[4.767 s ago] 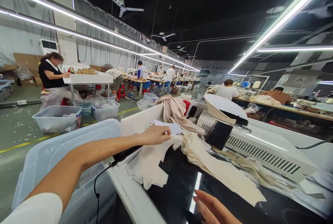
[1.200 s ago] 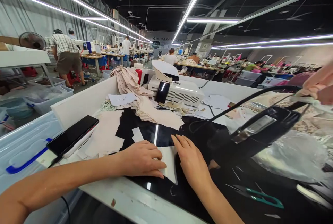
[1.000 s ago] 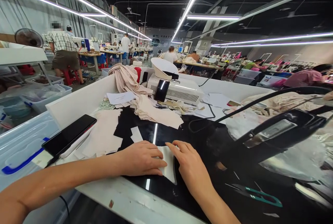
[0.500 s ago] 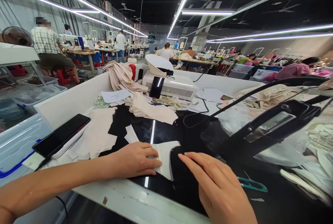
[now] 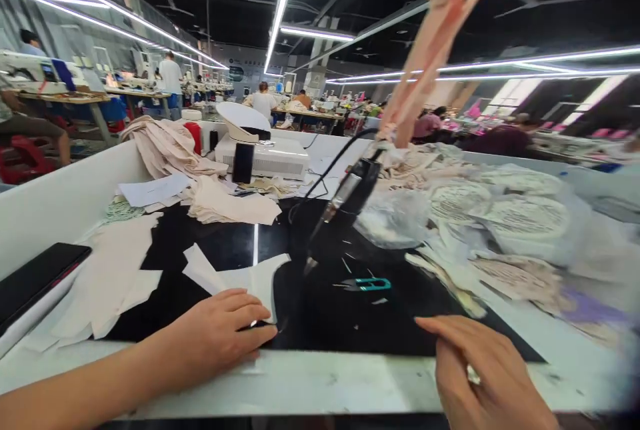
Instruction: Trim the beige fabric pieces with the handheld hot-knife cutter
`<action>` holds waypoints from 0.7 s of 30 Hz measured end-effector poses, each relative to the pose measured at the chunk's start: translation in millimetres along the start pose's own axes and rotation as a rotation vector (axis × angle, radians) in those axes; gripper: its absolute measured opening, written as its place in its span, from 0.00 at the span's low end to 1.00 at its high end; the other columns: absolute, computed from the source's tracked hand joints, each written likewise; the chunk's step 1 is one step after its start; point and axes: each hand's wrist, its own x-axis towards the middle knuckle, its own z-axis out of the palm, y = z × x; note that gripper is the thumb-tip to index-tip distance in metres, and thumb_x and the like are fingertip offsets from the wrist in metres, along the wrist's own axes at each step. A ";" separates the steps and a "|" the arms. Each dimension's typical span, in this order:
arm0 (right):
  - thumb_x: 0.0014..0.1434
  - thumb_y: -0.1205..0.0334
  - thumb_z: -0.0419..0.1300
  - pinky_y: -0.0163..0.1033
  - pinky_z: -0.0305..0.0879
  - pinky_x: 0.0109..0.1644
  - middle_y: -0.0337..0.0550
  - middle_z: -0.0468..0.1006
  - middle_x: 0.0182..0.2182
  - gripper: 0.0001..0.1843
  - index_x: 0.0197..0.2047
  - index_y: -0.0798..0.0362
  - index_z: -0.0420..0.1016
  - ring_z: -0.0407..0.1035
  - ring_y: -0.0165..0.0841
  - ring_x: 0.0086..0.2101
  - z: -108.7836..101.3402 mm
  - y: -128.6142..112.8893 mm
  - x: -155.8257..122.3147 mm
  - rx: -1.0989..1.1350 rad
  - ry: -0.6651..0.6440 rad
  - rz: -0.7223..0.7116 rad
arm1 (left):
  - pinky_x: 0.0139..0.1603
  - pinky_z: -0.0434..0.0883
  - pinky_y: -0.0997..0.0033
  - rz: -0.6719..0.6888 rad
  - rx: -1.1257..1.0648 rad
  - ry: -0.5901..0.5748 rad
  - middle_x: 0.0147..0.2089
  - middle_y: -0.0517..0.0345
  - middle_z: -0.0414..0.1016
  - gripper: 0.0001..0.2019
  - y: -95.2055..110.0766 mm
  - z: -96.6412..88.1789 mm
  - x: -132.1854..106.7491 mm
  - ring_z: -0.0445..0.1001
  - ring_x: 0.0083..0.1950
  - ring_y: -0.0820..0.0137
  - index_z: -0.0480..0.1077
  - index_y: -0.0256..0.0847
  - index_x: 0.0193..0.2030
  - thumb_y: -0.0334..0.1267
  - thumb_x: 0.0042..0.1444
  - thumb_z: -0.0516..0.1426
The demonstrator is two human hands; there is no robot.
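Note:
My left hand [image 5: 220,330] lies over the near edge of a white cut fabric piece [image 5: 245,280] on the black work surface [image 5: 320,323]. Its fingers are stretched out and slightly apart. At the lower right, above the table's near edge, is my right hand [image 5: 480,370], with the index finger extended and a gap beside the thumb; I see nothing in it. Teal thread snips [image 5: 373,285] lie between the hands, farther back. Beyond them hangs a black handheld tool [image 5: 357,183] with a slim pointed end, blurred, by pinkish cloth strips [image 5: 425,70].
Stacks of cream fabric pieces [image 5: 233,200] lie behind and to the left. A dark phone [image 5: 40,280] rests at the left edge. A white box-like machine [image 5: 275,157] stands at the back. Bagged pale cups [image 5: 525,213] and scraps fill the right side. Other people sit farther off.
The view has turned right. The hanging tool has swung away from me and leftward. My right hand has moved right, apart from the fabric; my left hand stays at the white piece.

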 end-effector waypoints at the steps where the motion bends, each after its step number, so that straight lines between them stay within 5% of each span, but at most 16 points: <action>1: 0.77 0.65 0.58 0.57 0.81 0.49 0.44 0.86 0.36 0.16 0.42 0.39 0.85 0.83 0.49 0.41 -3.9 11.3 -3.5 -0.052 0.064 0.122 | 0.76 0.75 0.64 0.026 -0.032 0.015 0.59 0.54 0.88 0.09 11.1 0.5 2.0 0.86 0.59 0.64 0.80 0.43 0.63 0.37 0.81 0.61; 4: 0.82 0.56 0.54 0.53 0.81 0.45 0.45 0.82 0.31 0.23 0.34 0.46 0.81 0.81 0.44 0.36 -13.3 54.1 -13.3 -0.233 0.079 0.281 | 0.82 0.69 0.67 0.133 -0.163 0.031 0.59 0.58 0.89 0.09 49.5 12.3 10.6 0.86 0.61 0.67 0.80 0.44 0.63 0.35 0.82 0.60; 7: 0.79 0.48 0.68 0.47 0.82 0.49 0.40 0.84 0.41 0.16 0.47 0.53 0.82 0.81 0.36 0.40 -23.7 96.3 -25.4 -0.435 -0.039 0.457 | 0.78 0.72 0.72 0.248 -0.307 0.082 0.53 0.64 0.91 0.06 92.3 44.4 23.5 0.87 0.58 0.70 0.81 0.46 0.57 0.37 0.82 0.61; 11: 0.78 0.51 0.70 0.51 0.85 0.54 0.47 0.85 0.54 0.16 0.60 0.53 0.82 0.83 0.40 0.48 -42.6 124.0 -43.7 -0.657 -0.276 0.643 | 0.75 0.73 0.74 0.335 -0.486 0.214 0.49 0.69 0.90 0.08 142.5 91.4 48.2 0.87 0.52 0.74 0.81 0.47 0.52 0.37 0.84 0.59; 16: 0.78 0.51 0.70 0.53 0.84 0.58 0.50 0.83 0.60 0.17 0.64 0.51 0.81 0.82 0.42 0.53 -69.8 120.4 -64.8 -0.828 -0.608 0.761 | 0.66 0.80 0.69 0.522 -0.601 -0.147 0.56 0.58 0.89 0.06 178.3 100.2 93.1 0.87 0.56 0.66 0.79 0.43 0.57 0.36 0.76 0.66; 21: 0.78 0.51 0.70 0.55 0.84 0.60 0.51 0.82 0.63 0.19 0.65 0.51 0.81 0.81 0.44 0.56 -93.2 107.3 -71.5 -0.852 -0.913 0.667 | 0.73 0.79 0.60 0.422 -0.797 -0.403 0.66 0.52 0.85 0.21 198.1 84.0 136.5 0.83 0.66 0.60 0.76 0.43 0.68 0.25 0.72 0.57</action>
